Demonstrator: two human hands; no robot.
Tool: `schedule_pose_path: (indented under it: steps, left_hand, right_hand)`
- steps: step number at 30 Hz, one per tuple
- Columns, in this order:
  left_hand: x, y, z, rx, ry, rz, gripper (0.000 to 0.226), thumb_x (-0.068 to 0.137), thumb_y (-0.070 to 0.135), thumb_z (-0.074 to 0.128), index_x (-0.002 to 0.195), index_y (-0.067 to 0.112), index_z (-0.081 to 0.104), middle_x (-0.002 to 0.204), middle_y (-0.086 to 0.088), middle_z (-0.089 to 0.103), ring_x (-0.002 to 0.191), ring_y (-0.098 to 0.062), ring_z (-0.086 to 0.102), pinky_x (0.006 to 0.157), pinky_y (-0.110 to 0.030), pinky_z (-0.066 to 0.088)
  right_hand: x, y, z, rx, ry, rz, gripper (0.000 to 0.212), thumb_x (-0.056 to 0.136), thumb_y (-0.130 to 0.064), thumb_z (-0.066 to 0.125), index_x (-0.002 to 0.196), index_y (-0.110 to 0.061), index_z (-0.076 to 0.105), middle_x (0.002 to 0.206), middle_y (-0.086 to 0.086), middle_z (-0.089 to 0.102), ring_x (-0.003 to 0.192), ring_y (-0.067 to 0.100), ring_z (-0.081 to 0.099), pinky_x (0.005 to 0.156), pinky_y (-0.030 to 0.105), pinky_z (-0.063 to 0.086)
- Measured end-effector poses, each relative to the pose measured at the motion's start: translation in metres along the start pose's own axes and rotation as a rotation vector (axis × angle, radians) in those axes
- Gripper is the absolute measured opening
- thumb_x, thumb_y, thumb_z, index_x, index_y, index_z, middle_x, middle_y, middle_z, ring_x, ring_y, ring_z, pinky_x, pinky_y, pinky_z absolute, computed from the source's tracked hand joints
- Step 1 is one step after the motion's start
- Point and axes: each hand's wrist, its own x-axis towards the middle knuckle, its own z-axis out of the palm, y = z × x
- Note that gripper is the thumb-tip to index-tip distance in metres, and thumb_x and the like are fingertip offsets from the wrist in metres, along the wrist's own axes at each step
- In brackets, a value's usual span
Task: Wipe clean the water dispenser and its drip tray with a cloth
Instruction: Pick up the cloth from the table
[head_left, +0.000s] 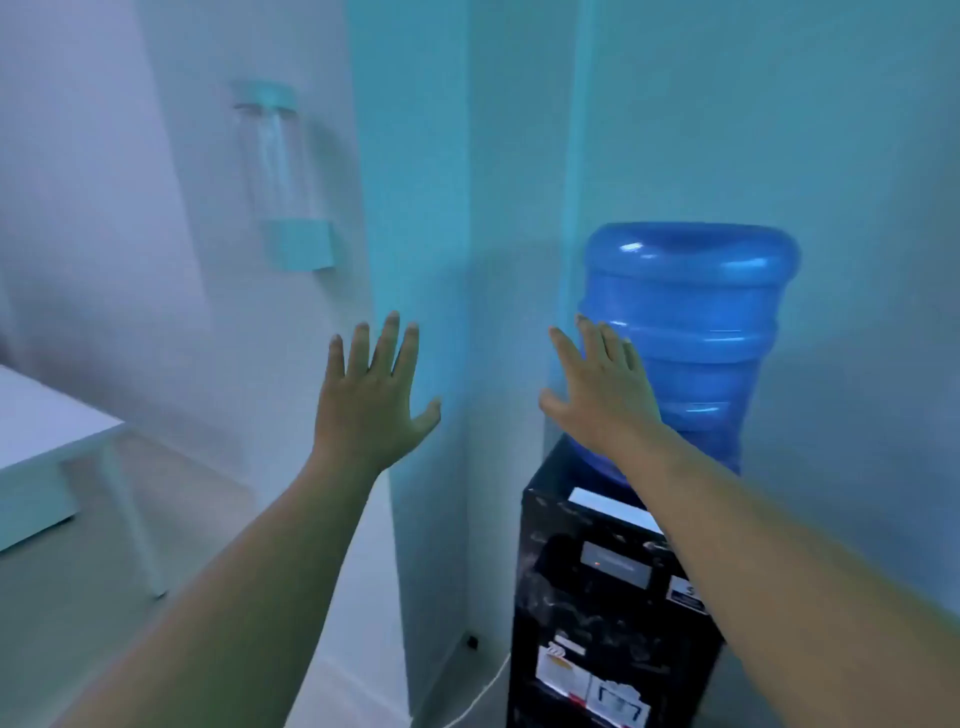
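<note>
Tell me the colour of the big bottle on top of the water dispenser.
The bottle is translucent blue, seen in the head view, standing on the black water dispenser.

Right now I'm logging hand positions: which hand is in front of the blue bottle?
The right hand: its spread fingers overlap the blue bottle atop the dispenser, while the left hand shows against the wall only.

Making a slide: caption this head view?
Left hand and right hand, open and empty, raised before a black dispenser with blue bottle.
</note>
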Motion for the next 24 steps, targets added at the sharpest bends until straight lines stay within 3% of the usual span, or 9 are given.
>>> schedule_pose_path:
  steps: [5,24]
  left_hand:
    - [-0.024,-0.073,0.016,0.093,-0.078,-0.105,0.083,0.084,0.06,0.038,0.149,0.01,0.038,0.154,-0.016,0.039,0.133,-0.046,0.037,0.11,-0.061,0.03]
    - [-0.13,-0.341,0.1,0.241,-0.391,-0.392,0.087,0.084,0.061,0.054,0.152,0.011,0.033,0.154,-0.017,0.037,0.132,-0.045,0.04,0.109,-0.059,0.032]
  right_hand:
    - [0.03,-0.078,0.041,0.049,-0.142,-0.091,0.076,0.093,-0.052,0.043,0.155,-0.027,0.006,0.162,0.008,0.003,0.147,0.031,0.005,0.12,0.049,0.01]
    - [0.137,-0.378,0.168,0.178,-0.296,-0.399,0.075,0.094,-0.054,0.041,0.154,-0.027,0.006,0.162,0.008,0.003,0.147,0.031,0.007,0.118,0.05,0.014]
